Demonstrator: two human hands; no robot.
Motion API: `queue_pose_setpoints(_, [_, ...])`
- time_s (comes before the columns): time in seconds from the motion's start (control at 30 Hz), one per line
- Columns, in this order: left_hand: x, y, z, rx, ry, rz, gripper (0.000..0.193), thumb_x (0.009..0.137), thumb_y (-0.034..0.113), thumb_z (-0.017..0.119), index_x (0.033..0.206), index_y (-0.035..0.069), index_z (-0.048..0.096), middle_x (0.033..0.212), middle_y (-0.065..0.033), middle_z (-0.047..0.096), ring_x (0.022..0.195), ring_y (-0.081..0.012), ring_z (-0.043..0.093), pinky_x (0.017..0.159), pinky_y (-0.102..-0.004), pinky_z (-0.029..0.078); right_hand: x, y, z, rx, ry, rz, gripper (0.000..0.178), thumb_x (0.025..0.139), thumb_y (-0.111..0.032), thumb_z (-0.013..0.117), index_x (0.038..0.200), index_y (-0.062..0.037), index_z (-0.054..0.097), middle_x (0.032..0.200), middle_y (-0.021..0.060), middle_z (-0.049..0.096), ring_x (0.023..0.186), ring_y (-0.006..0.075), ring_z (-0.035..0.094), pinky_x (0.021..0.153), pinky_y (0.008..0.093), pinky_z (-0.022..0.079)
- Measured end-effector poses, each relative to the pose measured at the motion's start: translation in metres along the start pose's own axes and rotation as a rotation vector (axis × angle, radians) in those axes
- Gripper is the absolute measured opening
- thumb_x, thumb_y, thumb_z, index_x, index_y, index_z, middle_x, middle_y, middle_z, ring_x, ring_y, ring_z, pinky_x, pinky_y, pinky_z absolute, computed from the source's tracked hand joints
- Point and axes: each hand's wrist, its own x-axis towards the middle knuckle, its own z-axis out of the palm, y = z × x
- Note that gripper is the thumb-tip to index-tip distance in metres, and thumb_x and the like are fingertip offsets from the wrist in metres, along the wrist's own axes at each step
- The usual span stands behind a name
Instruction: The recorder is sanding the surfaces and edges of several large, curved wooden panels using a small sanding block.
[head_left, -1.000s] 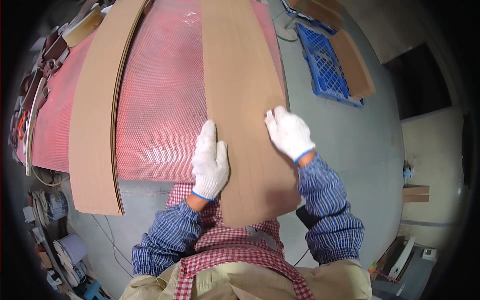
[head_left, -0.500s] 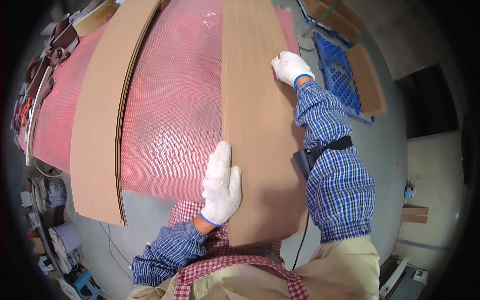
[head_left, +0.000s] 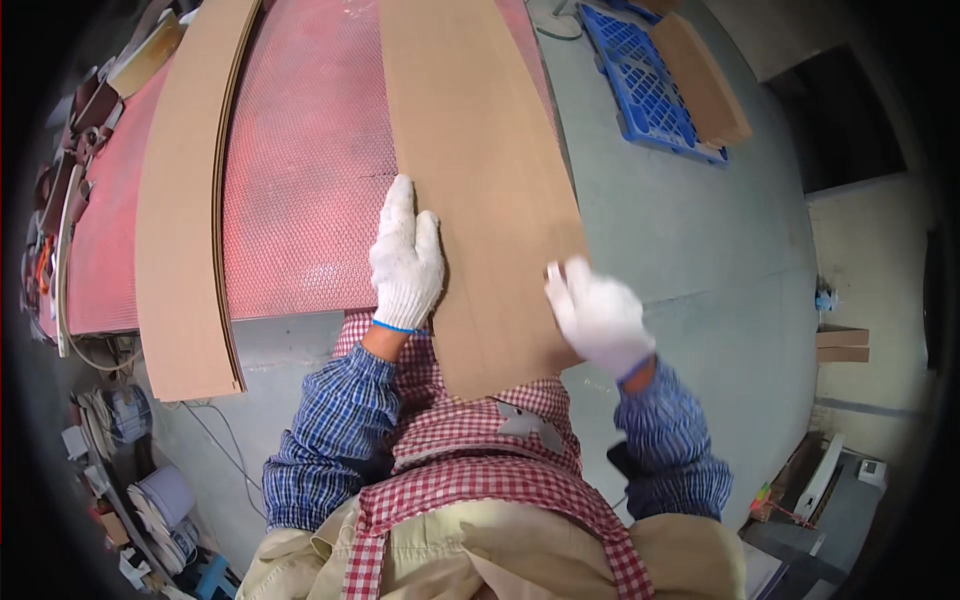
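Note:
A long tan wooden board (head_left: 490, 220) lies lengthwise in front of me on a table covered with red mesh matting (head_left: 300, 200), its near end overhanging toward my apron. My left hand (head_left: 405, 255), in a white knit glove, rests along the board's left edge with its fingers stretched out. At the right edge, close to the near end, my gloved right hand (head_left: 600, 310) is closed and blurred by motion. Something small, flat and brownish shows at its fingertips; its kind is hard to make out.
A stack of similar boards (head_left: 185, 220) lies to the left. Brown rolls and strips (head_left: 90, 140) crowd the table's far left side. On the floor at the right is a blue plastic pallet (head_left: 650, 90) with a cardboard piece (head_left: 700, 80). A cable (head_left: 225, 445) trails on the floor.
My right hand has slid along the board's right edge from farther up toward the near end. My left hand stays at the left edge. The whole view has shifted a little.

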Motion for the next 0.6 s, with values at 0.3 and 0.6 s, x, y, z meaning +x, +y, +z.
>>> queue_pose_setpoints(0.3, [-0.002,-0.004,-0.005,-0.044,-0.059,-0.058,0.055,0.096,0.022,0.053,0.144,-0.005,0.044,0.147,-0.0261,0.046,0.138,-0.0355,0.045,0.114,-0.0376,0.035,-0.116,-0.014,-0.010,0.327,-0.235,0.373,0.029,0.100,-0.032,0.051,0.092,-0.0042,0.056,0.066,0.0194,0.063,0.062,0.0404,0.064,0.056,0.0511,0.050])
queue_pose_setpoints(0.6, [0.000,-0.004,-0.009,-0.024,-0.090,-0.050,0.057,0.097,0.024,0.053,0.144,-0.005,0.043,0.147,-0.0265,0.046,0.136,-0.0369,0.046,0.113,-0.0389,0.037,-0.097,-0.012,-0.002,0.334,-0.127,0.499,0.033,0.101,-0.036,0.047,0.095,-0.0048,0.056,0.067,0.0211,0.064,0.065,0.0429,0.065,0.058,0.0518,0.051])
